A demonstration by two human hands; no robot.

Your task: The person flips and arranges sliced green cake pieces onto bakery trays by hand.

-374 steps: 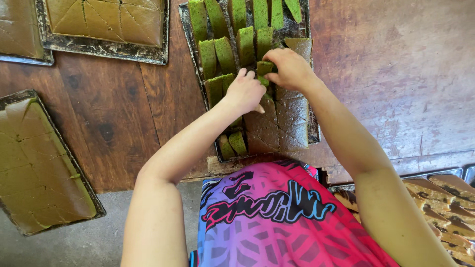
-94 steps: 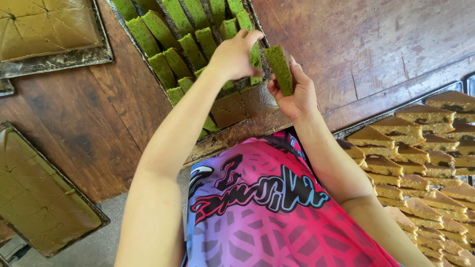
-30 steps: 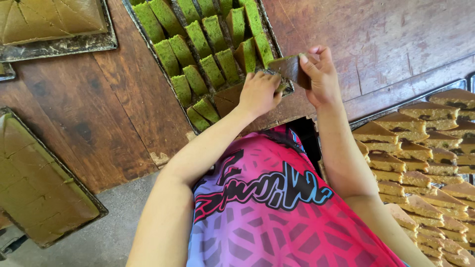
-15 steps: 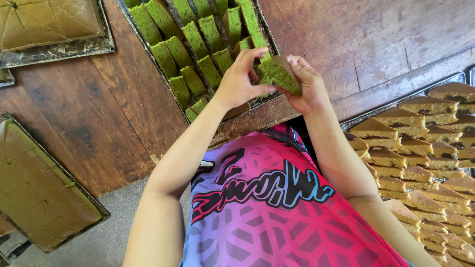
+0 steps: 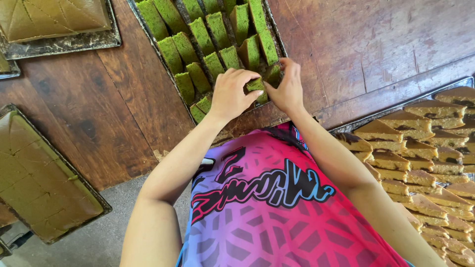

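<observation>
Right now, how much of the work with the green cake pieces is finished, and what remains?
Done: most of the metal tray holds green cake pieces standing in rows. In hand: the left hand and right hand together hold one green piece at the tray's near end. Left: that near corner is not yet filled, and the brown slabs beside it lie scored but whole.

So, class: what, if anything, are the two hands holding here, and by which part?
A green cake slice, pinched between the left hand and right hand by its opposite ends, over the near corner of the metal tray.
</observation>
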